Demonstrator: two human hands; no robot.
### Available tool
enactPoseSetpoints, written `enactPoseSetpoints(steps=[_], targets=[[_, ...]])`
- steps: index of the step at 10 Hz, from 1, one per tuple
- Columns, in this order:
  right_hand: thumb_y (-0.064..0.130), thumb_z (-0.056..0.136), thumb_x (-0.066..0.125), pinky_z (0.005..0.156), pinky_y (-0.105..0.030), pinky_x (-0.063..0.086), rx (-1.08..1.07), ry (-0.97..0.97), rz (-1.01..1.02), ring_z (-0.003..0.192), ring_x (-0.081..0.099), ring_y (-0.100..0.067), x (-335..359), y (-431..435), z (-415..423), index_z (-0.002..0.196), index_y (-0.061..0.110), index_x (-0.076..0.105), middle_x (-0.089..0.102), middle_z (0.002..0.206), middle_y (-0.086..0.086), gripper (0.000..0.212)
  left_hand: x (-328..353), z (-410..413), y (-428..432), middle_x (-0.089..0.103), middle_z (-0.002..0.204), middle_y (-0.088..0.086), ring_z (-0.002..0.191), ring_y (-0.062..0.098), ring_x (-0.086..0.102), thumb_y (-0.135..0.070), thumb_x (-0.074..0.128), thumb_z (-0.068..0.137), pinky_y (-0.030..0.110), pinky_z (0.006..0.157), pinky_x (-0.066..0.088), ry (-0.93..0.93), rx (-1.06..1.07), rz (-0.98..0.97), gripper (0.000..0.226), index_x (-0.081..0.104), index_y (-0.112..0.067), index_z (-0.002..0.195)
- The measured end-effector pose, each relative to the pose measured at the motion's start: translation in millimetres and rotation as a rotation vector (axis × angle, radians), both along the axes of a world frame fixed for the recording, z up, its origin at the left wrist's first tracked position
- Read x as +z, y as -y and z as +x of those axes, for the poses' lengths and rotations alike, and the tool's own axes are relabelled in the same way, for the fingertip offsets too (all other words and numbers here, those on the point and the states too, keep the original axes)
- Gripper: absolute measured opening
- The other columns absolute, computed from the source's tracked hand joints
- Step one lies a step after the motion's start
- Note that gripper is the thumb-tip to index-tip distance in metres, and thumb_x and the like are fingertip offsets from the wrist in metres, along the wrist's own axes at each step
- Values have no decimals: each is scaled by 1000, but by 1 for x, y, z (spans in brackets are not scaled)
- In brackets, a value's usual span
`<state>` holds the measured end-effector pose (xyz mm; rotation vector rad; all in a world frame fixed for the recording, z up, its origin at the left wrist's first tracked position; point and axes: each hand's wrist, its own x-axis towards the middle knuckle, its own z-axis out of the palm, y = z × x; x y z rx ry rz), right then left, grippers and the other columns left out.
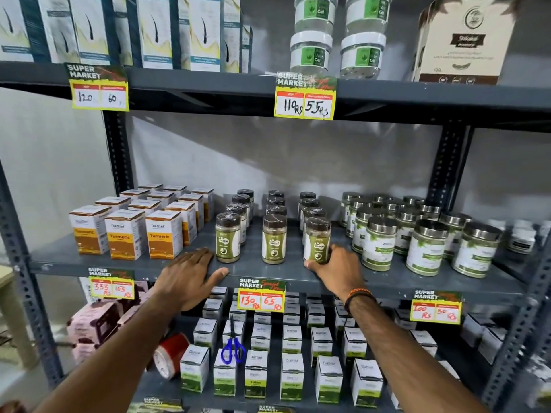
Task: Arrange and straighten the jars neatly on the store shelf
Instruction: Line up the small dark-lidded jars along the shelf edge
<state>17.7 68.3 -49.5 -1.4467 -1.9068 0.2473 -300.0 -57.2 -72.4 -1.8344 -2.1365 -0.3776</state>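
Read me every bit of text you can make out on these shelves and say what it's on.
"SUPER MARKET", "130 Rs", "65 Rs": price tag below the jars.
"110 Rs", "55 Rs": upper tag.
"120", "60": upper left tag.
"Turmeric": orange boxes.
"GASKA": brown-lidded jar.
"Gel": clear tubs.
Steel-lidded jars: too blurred.

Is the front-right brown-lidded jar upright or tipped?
Upright: the jar stands on its base, lid on top, with the right hand touching its lower side.
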Motion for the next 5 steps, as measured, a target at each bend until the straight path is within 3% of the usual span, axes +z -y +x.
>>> enactPoseSetpoints(steps=[5], targets=[[60,72,85,74,-30,61,-3,-20,-51,85,72,-13,0,0,1,101,19,74,77,95,7,52,7,8,6,44,160,9,144,25,44,-82,3,89,42,117,33,27,13,-23,100,38,-15,155]])
